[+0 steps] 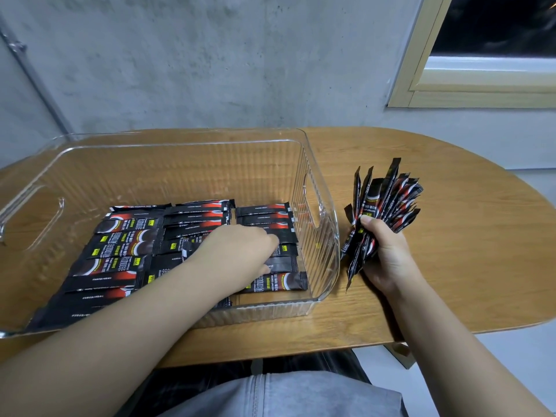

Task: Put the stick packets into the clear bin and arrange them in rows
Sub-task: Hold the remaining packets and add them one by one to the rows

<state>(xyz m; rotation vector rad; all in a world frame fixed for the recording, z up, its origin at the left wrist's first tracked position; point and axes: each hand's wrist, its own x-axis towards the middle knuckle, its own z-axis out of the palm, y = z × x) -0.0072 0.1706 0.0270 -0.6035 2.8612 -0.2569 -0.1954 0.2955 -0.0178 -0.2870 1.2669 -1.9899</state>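
The bin stands on the table, toward its left end. Packets lie flat on the bin floor in three rows, covering its near part; the far part of the floor is bare.

The left hand reaches into the bin and rests on the right-hand row, near the bin's right wall. Its fingertips press or pinch a packet there; which of the two cannot be told, since the fingers are partly hidden. The right hand is outside the bin, just beside its right wall, fingers curled tight round a bundle of packets that fans out upward.

Judged state: the task is roughly half done, with the right-hand row being extended or straightened.

Risks from this position:
- The left forearm crosses the middle row. Dragging it back low is likely to skew packets already laid.
- The bundle is fanned and loosely stacked. A slackened grip would probably spill packets onto the table beside the bin.
- The packets are slick and overlap. Pushing one sideways may shift its neighbours and break the row.
- Pressing against the right wall could slide the bin.
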